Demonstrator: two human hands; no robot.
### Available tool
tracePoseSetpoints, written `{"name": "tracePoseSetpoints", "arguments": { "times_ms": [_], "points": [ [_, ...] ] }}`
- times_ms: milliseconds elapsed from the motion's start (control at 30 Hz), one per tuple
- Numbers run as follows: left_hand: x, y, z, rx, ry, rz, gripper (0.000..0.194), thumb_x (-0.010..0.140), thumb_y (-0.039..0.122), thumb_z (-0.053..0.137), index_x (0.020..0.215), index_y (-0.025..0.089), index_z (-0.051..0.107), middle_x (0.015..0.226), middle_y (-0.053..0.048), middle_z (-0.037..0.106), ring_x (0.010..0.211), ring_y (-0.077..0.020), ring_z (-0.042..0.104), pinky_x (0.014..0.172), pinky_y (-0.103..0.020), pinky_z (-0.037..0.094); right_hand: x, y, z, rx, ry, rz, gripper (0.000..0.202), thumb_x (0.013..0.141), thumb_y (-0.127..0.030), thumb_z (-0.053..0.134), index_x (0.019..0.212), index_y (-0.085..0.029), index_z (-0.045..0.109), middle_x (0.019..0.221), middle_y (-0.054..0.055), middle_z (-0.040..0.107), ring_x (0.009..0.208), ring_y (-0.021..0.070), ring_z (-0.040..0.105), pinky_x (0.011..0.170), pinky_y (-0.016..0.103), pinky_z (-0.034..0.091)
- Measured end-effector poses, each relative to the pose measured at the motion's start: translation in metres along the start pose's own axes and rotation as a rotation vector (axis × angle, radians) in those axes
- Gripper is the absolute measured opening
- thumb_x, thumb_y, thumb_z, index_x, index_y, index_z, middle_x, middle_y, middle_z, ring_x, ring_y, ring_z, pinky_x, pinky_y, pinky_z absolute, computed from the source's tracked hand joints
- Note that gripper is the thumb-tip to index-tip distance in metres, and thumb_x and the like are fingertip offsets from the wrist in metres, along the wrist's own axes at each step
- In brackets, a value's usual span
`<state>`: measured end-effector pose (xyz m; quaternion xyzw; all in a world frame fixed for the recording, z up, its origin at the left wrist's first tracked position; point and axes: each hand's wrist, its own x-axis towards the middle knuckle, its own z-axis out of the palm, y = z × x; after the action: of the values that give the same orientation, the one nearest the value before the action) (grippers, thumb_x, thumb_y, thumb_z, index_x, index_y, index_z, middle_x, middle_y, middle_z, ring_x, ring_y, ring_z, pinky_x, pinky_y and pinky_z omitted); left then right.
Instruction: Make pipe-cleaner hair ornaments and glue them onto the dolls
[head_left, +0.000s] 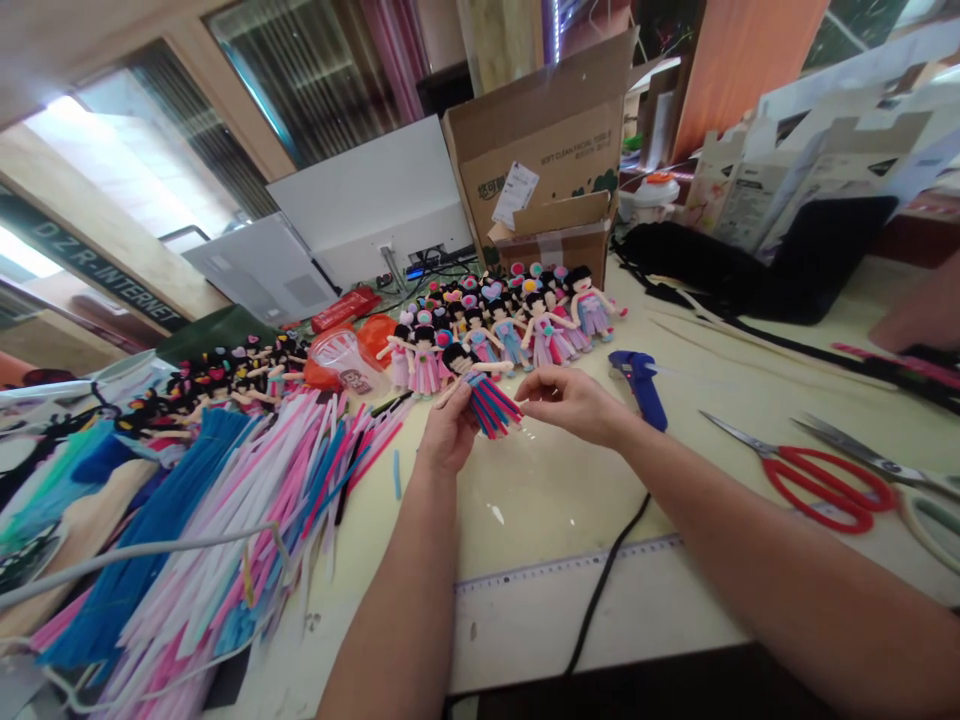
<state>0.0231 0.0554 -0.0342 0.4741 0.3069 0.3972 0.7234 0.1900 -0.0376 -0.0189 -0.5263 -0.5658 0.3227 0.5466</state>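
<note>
Pale yellow table (544,500), cardboard box (544,130) open at the back, white panel (375,190) to its left. Doll (493,402) is up off the table, roughly mid-view, tilted, black hair toward upper left, blue/pink/red strip skirt fanned out to lower right. Left hand (448,432) has it pinched between thumb and fingers. Right hand (576,408) is at the skirt's right side, thumb and fingertips nearly together; can't tell if they grip a strip or just touch. Finished-looking dolls (541,335) stand packed in front of the box. More small figures (244,365) at left, blurry. Orange bag (341,360) between the two groups. Fuzzy stems (202,530) heaped at left: blue, white, pink, some black. One short blue piece (397,473) lies apart, near left forearm. Blue glue gun (640,388) just beyond right wrist. Red scissors (814,480) right of it, second scissors (862,450) beside those. Ruler strip (570,570) along near edge, black cord (606,585) crossing it.
</note>
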Motion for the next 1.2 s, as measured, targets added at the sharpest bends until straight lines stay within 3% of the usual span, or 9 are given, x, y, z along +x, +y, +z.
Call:
{"name": "tracePoseSetpoints", "arguments": {
  "times_ms": [200, 433, 667, 967, 1200],
  "points": [
    [0.002, -0.001, 0.000, -0.077, 0.009, 0.032, 0.035, 0.064, 0.036, 0.078, 0.092, 0.018, 0.068, 0.079, -0.001, 0.069, 0.063, -0.0110, 0.061, 0.056, -0.021, 0.047, -0.003, 0.007, 0.006, -0.298, 0.046, -0.268, 0.013, 0.069, -0.013, 0.063, 0.080, -0.018, 0.059, 0.075, -0.001, 0.054, 0.061, 0.0096, 0.043, 0.056, 0.023, 0.036],
    [0.003, -0.003, -0.001, -0.064, 0.038, 0.023, 0.032, 0.065, 0.033, 0.078, 0.092, 0.018, 0.070, 0.078, -0.001, 0.070, 0.063, -0.0124, 0.063, 0.057, -0.023, 0.047, -0.007, 0.004, 0.008, -0.505, 0.038, -0.400, 0.014, 0.074, -0.010, 0.060, 0.083, -0.020, 0.056, 0.078, 0.002, 0.054, 0.072, 0.0143, 0.049, 0.065, 0.025, 0.040],
    [0.001, -0.001, 0.001, -0.042, 0.021, 0.025, 0.039, 0.062, 0.040, 0.079, 0.094, 0.018, 0.069, 0.076, -0.001, 0.070, 0.061, -0.0134, 0.062, 0.055, -0.023, 0.048, -0.010, 0.000, 0.009, -0.652, 0.108, -0.527, 0.006, 0.081, -0.014, 0.056, 0.084, -0.019, 0.059, 0.080, 0.005, 0.057, 0.078, 0.0177, 0.053, 0.072, 0.029, 0.042],
    [0.003, -0.001, -0.002, -0.010, 0.066, 0.035, 0.037, 0.061, 0.037, 0.080, 0.091, 0.018, 0.068, 0.071, 0.001, 0.068, 0.056, -0.0092, 0.059, 0.048, -0.020, 0.040, -0.010, 0.003, 0.010, -0.692, 0.193, -0.494, 0.010, 0.082, -0.016, 0.052, 0.073, -0.018, 0.057, 0.075, 0.005, 0.057, 0.075, 0.0175, 0.053, 0.070, 0.029, 0.042],
    [0.005, -0.004, -0.004, -0.003, 0.104, 0.100, 0.032, 0.062, 0.030, 0.079, 0.090, 0.018, 0.067, 0.071, 0.001, 0.067, 0.054, -0.0078, 0.056, 0.047, -0.019, 0.034, -0.011, 0.002, 0.010, -0.685, 0.190, -0.456, 0.012, 0.079, -0.014, 0.052, 0.067, -0.018, 0.052, 0.071, 0.003, 0.054, 0.069, 0.0154, 0.050, 0.065, 0.027, 0.039]
  ]
}}
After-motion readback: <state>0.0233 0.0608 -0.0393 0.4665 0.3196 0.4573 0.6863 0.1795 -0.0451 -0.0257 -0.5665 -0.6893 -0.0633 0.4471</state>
